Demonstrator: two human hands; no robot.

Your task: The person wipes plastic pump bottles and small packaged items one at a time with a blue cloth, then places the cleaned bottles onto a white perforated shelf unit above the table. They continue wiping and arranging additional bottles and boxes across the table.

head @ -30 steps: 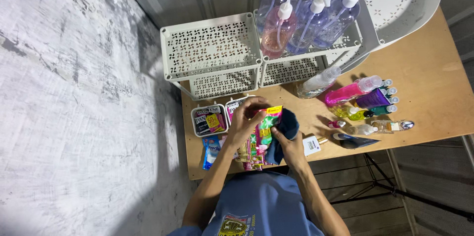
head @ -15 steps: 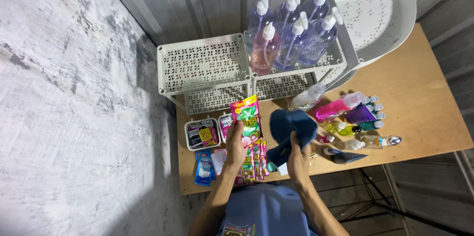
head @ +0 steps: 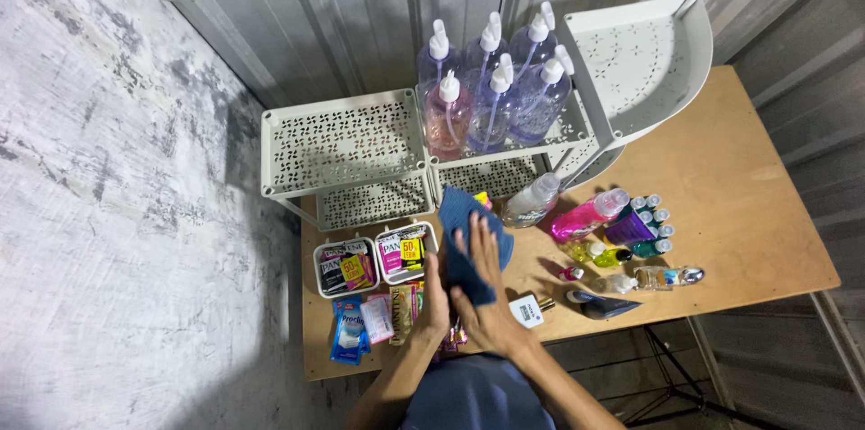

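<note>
Two hands are working a blue cloth over the counter.

The right hand (head: 482,281) is lying flat, fingers spread, pressing on the cloth (head: 468,245), which is hanging in front of the white rack (head: 347,155). The left hand (head: 434,297) is standing edge-on just beside it; whether its fingers are gripping anything I cannot tell. Pump bottles (head: 491,79) are crowding the rack's top shelf. Two small bins (head: 374,261) of sachets are sitting left of the hands, coloured bottles (head: 617,227) are lying to the right on the counter (head: 748,214).
</note>
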